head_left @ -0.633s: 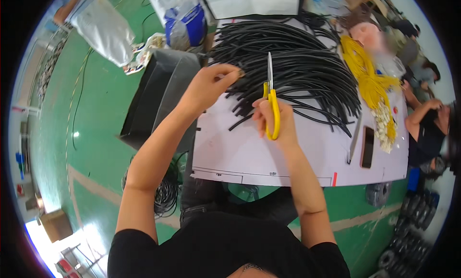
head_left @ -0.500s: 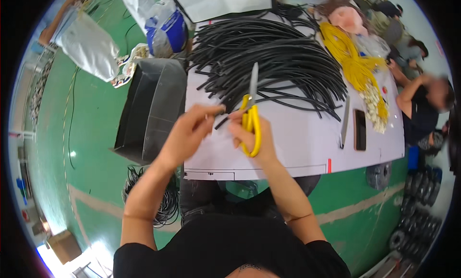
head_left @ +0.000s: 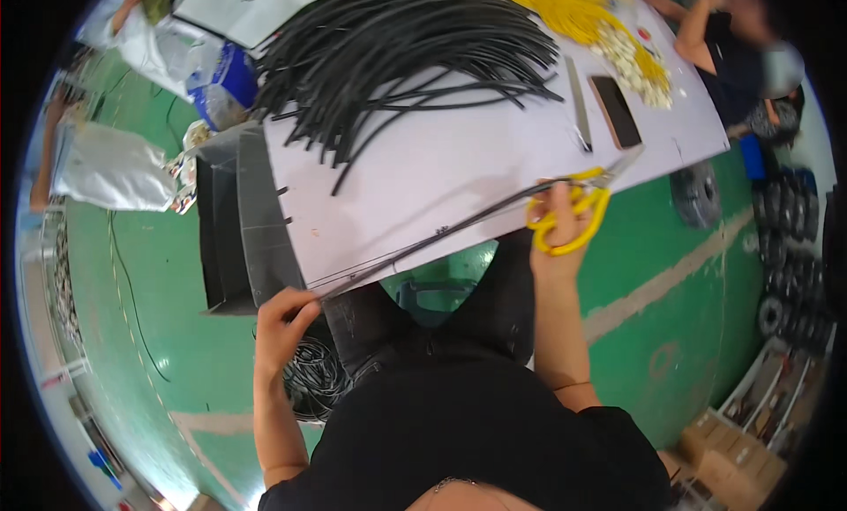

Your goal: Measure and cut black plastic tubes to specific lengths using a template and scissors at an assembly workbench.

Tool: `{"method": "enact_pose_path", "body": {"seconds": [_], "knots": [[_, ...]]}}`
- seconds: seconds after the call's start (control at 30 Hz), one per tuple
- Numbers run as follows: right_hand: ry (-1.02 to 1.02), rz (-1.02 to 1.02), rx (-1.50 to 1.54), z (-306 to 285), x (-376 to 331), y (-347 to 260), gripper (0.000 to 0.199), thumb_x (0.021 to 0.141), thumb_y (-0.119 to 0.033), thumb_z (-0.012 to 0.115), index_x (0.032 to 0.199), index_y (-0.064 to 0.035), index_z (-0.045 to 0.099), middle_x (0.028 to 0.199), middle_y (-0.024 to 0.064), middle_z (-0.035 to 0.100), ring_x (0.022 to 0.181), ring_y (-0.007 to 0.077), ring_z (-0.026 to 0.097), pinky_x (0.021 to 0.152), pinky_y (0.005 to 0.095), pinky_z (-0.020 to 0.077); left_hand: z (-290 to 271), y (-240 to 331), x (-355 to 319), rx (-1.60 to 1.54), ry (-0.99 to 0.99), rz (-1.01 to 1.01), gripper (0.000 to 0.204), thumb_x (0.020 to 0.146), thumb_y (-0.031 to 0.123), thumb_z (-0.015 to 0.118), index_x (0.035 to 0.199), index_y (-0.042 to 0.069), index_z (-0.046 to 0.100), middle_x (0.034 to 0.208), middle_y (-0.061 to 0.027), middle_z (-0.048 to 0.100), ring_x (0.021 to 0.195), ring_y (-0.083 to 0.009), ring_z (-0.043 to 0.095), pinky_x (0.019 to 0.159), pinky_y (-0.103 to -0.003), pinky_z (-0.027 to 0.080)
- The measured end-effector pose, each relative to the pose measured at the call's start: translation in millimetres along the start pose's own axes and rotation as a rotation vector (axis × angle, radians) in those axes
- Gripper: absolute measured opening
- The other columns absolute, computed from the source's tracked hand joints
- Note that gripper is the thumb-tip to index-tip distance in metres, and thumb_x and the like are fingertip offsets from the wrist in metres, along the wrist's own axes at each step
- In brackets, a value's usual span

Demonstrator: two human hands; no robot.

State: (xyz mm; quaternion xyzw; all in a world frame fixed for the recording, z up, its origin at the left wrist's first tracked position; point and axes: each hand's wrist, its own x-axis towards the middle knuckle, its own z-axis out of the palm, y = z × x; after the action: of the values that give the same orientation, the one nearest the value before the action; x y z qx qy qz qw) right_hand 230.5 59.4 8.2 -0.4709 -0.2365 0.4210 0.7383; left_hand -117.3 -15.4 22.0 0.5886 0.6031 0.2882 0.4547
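A length of black tubing (head_left: 432,236) is stretched slantwise along the near edge of the white table (head_left: 415,171). Its left end is pinched between the thumb and fingers of my left hand (head_left: 284,324), just past the table edge. My right hand (head_left: 565,222) grips the tubing's other end and also holds yellow-handled scissors (head_left: 600,213), whose blades point up and to the right. Beyond my hands lies a large heap of black tubes (head_left: 397,48), a few of them straying out in front.
A dark grey open box (head_left: 267,216) stands against the table's left side. To the right lie a long flat metal strip (head_left: 578,105), a phone (head_left: 615,114) and yellow cables (head_left: 573,13) with white ends. A co-worker (head_left: 728,52) sits beyond the right edge.
My hands have moved apart, left hand toward the lower left, right hand to the right with the scissors. Black tubing now spans between them. The view has shifted, too.
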Motion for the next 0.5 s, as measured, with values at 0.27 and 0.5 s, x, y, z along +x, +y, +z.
{"method": "enact_pose_path", "body": {"seconds": [0.27, 0.5], "knots": [[0.289, 0.179, -0.132, -107, 12, 19, 0.017, 0.08, -0.013, 0.064, 0.086, -0.0034, 0.051, 0.067, 0.0035, 0.052, 0.052, 0.0096, 0.049, 0.043, 0.0212, 0.0377, 6, -43, -12, -0.069, -0.068, -0.282, 0.01, 0.083, 0.008, 0.061, 0.088, -0.001, 0.059, 0.073, 0.0042, 0.05, 0.066, -0.0035, 0.043, 0.06, -0.018, 0.035], [0.285, 0.273, -0.152, -102, 21, 22, 0.018, 0.081, -0.014, 0.062, 0.088, -0.0024, 0.05, 0.069, 0.0049, 0.053, 0.051, 0.0081, 0.048, 0.036, 0.0198, 0.0354, 3, -50, -13, -0.055, -0.068, -0.346, 0.008, 0.083, 0.008, 0.061, 0.087, 0.001, 0.058, 0.071, 0.0053, 0.049, 0.065, -0.0026, 0.041, 0.058, -0.017, 0.033]]}}
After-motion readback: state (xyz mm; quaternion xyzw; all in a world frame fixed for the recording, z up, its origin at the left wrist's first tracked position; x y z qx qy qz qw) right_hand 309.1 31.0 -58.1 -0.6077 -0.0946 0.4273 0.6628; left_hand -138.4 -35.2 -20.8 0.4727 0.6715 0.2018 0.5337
